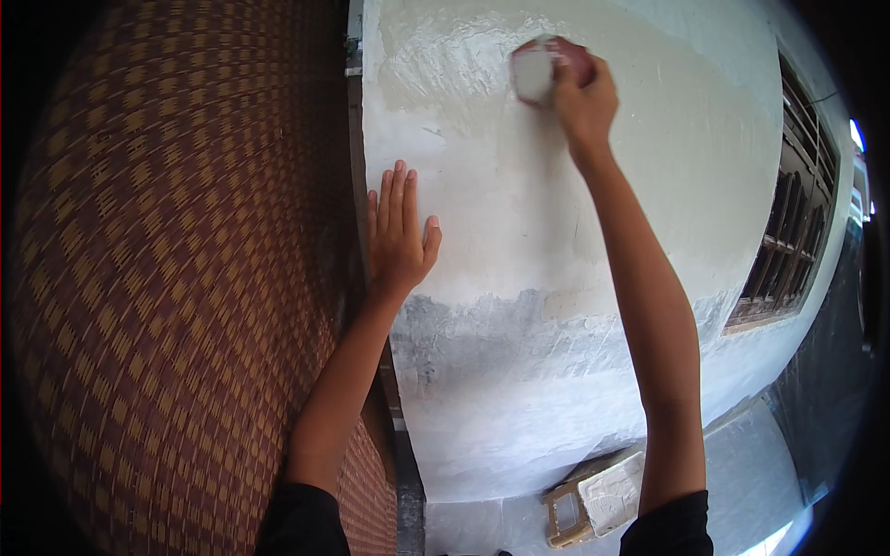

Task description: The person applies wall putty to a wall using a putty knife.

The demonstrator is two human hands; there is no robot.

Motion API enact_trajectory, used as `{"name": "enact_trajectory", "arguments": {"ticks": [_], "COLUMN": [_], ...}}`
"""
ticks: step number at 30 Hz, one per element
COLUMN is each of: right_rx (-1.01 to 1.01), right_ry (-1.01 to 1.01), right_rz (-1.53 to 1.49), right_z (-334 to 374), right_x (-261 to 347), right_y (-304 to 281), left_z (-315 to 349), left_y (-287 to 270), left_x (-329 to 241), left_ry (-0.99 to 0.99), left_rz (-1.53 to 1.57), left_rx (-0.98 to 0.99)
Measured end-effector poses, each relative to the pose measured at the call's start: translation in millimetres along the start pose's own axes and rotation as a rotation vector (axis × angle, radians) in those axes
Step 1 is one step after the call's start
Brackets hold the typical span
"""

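My right hand (586,104) is raised to the upper part of the wall (519,204). It grips a reddish hand-sized spreader (577,61) whose flat pale face is smeared with white; motion blurs it a little. Around the tool, wet cream-white putty (454,57) lies in ridged strokes over the wall. Lower and to the left, my left hand (400,232) rests flat against the wall near its left edge, fingers stretched upward and thumb apart, holding nothing.
A brown and tan woven panel (185,259) stands close along the left. Below, a wooden stool (565,517) on the grey floor (742,454) bears a shallow tray of white paste (614,493). A barred wooden window (788,213) is set in the wall at right.
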State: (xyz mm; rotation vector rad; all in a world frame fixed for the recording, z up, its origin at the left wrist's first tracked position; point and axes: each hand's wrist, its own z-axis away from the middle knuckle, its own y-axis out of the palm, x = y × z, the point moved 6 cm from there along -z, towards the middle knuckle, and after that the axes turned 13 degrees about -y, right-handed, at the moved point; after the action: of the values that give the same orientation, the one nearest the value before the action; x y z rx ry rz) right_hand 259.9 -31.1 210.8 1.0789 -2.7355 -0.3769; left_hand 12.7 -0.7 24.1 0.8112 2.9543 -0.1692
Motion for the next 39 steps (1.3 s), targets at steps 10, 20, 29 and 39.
{"name": "enact_trajectory", "arguments": {"ticks": [10,20,29,39], "right_rx": [0.041,-0.026,-0.117,0.124], "right_ry": [-0.143,-0.241,0.125,-0.320], "right_rz": [-0.241,-0.064,-0.406,-0.012], "right_z": [0,-33,-21,-4], "right_x": [52,41,-2,49], "right_y": [26,51,13,64], "left_z": [0,2,3,2], "left_y": [2,-1,1,1], "left_x": [1,2,2,3], "left_ry": [-0.007,-0.004,-0.008,-0.002], "left_rz": [-0.016,-0.023,-0.060,-0.070], "left_rx": [-0.021,-0.003,-0.027,-0.025]}}
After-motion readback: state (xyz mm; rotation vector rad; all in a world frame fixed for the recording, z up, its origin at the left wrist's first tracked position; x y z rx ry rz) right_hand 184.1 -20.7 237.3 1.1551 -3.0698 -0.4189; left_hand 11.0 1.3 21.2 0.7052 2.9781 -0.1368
